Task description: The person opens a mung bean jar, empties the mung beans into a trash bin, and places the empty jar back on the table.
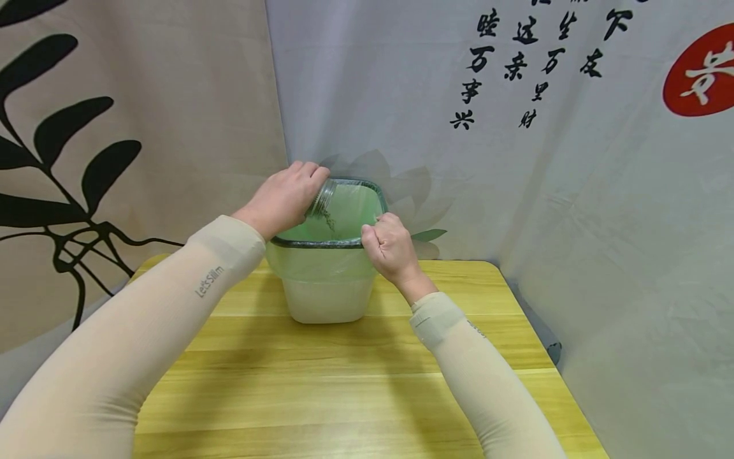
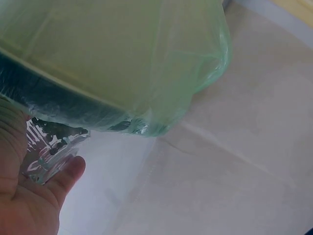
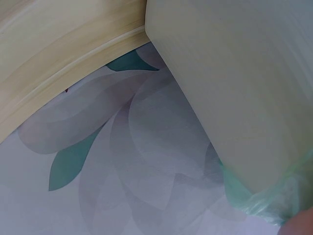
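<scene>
A whitish plastic bin (image 1: 328, 299) with a dark rim stands upright at the table's back edge, lined with a thin green trash bag (image 1: 352, 207). Over the rim's left side, my left hand (image 1: 287, 194) holds a clear glass jar (image 1: 323, 199), tipped with its mouth toward the inside. Dark shreds (image 1: 329, 220) hang or fall below the mouth. In the left wrist view, dark bits show inside the jar (image 2: 51, 147). My right hand (image 1: 392, 247) grips the bag's edge at the bin's right rim; the bag (image 3: 254, 203) is bunched by a fingertip in the right wrist view.
The wooden table (image 1: 321, 389) stretches out in front of the bin. Close behind it hangs a pale cloth backdrop (image 1: 373, 83) with printed characters and flowers. Another cloth (image 1: 189, 115) with dark leaf prints hangs at the left.
</scene>
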The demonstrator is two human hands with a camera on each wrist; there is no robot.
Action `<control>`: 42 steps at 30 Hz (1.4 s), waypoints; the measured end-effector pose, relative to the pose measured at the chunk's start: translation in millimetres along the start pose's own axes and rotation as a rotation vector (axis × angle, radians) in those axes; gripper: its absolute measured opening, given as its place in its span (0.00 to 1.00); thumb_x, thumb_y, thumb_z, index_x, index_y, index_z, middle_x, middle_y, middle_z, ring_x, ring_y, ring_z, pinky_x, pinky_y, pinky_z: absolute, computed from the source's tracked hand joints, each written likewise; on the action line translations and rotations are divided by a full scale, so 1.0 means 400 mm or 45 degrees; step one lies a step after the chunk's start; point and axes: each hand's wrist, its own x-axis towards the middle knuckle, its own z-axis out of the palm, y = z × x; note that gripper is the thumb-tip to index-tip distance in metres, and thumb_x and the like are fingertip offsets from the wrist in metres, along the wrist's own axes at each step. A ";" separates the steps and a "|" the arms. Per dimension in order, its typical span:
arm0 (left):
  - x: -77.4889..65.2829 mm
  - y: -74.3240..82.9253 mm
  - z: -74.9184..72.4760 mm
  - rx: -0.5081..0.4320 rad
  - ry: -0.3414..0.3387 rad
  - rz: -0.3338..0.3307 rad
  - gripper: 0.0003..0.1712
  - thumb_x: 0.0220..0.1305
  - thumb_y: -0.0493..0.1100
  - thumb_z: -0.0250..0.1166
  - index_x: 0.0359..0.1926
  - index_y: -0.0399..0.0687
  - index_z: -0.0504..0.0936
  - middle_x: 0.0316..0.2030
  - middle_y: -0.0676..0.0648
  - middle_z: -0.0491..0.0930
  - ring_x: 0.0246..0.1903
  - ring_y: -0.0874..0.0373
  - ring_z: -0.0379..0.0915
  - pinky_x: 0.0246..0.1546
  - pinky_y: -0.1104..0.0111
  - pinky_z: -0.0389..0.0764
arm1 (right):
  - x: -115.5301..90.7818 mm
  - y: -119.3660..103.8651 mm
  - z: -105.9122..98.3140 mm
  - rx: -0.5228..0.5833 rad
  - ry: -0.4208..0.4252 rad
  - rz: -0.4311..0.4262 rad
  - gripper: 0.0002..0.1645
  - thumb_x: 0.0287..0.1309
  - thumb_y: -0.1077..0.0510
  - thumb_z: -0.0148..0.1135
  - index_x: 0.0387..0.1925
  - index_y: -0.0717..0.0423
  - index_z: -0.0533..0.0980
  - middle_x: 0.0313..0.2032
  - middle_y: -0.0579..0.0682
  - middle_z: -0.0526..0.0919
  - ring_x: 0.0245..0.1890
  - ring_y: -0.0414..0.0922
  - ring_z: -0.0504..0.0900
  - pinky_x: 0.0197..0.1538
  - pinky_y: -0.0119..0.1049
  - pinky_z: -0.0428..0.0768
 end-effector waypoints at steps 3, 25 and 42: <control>0.001 0.000 0.000 0.003 0.003 0.004 0.26 0.64 0.21 0.64 0.62 0.35 0.72 0.58 0.33 0.79 0.57 0.36 0.76 0.58 0.49 0.85 | 0.000 0.001 0.000 0.002 0.001 0.003 0.31 0.74 0.58 0.45 0.09 0.55 0.63 0.10 0.49 0.61 0.25 0.54 0.73 0.58 0.50 0.85; 0.002 -0.004 0.006 0.043 0.070 0.050 0.21 0.66 0.21 0.62 0.58 0.33 0.74 0.55 0.33 0.81 0.54 0.36 0.78 0.56 0.50 0.86 | -0.001 0.003 0.001 0.013 -0.001 0.007 0.31 0.74 0.58 0.45 0.09 0.56 0.63 0.10 0.49 0.61 0.25 0.54 0.73 0.58 0.50 0.84; -0.004 0.004 0.002 0.074 0.084 0.056 0.19 0.69 0.21 0.60 0.58 0.34 0.74 0.54 0.33 0.81 0.53 0.36 0.78 0.54 0.50 0.87 | -0.004 -0.005 -0.005 0.020 -0.006 0.004 0.31 0.74 0.58 0.46 0.09 0.55 0.63 0.10 0.49 0.61 0.24 0.53 0.71 0.57 0.50 0.84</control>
